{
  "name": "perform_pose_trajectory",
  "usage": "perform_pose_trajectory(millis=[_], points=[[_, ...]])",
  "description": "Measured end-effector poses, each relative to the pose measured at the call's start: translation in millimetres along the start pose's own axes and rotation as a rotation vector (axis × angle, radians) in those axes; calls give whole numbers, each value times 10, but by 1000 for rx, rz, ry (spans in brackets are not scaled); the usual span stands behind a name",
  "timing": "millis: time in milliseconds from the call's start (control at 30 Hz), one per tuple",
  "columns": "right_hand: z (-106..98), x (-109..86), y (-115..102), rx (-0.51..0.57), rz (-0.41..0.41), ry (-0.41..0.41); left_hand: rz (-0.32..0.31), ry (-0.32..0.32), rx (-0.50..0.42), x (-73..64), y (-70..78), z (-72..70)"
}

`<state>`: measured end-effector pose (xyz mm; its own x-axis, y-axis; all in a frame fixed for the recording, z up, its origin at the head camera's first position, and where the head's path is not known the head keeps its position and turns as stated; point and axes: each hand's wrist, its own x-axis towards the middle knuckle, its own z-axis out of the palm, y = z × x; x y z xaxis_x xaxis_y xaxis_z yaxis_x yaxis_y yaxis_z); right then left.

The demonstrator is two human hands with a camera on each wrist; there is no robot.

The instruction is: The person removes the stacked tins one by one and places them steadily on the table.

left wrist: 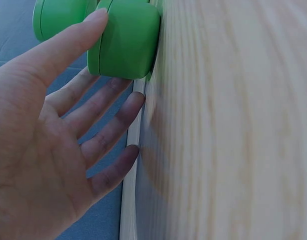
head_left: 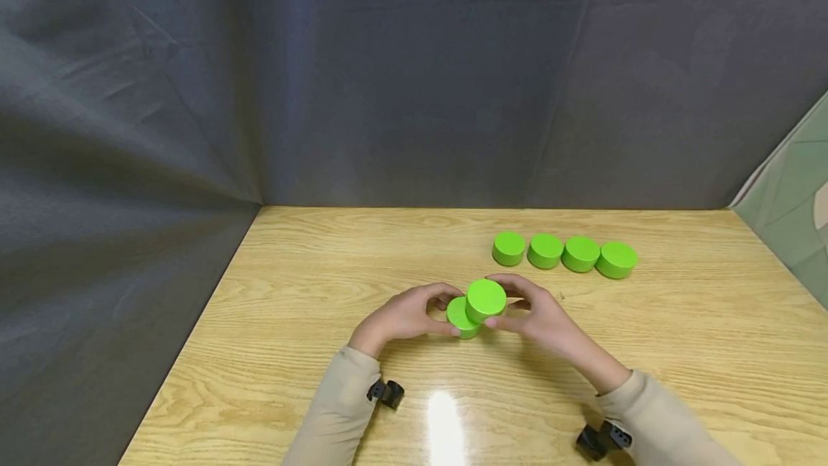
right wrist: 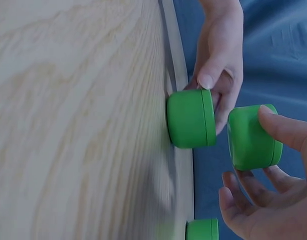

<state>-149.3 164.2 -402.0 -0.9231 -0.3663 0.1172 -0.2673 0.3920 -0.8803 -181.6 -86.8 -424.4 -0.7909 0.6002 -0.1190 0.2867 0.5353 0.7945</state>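
Two round green lidded tins are between my hands in the head view. My left hand holds the lower tin, which stands upright on the table, with the thumb at its near side and fingers at the far side. My right hand pinches the other tin between thumb and fingers, raised off the table. In the right wrist view, a gap separates the raised tin from the standing tin. The left wrist view shows my left thumb against the lid edge of the standing tin.
Several more green tins stand in a row on the wooden table, behind and to the right of my hands. Dark grey cloth hangs at the table's back and left side.
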Motion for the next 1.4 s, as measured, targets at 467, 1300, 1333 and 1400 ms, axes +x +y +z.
perform_pose_trajectory(millis=[467,1300,1333,1400], points=[[-225,-115,28,-66,25,57,0,1,-5,12,6,4],[-634,-297,190,-94,49,166,0,-8,-7,0,0,6],[-649,-304,193,-92,55,171,1,-8,-6,1,-2,8],[-679,-315,200,-91,67,176,3,-9,-5,1,-6,9]])
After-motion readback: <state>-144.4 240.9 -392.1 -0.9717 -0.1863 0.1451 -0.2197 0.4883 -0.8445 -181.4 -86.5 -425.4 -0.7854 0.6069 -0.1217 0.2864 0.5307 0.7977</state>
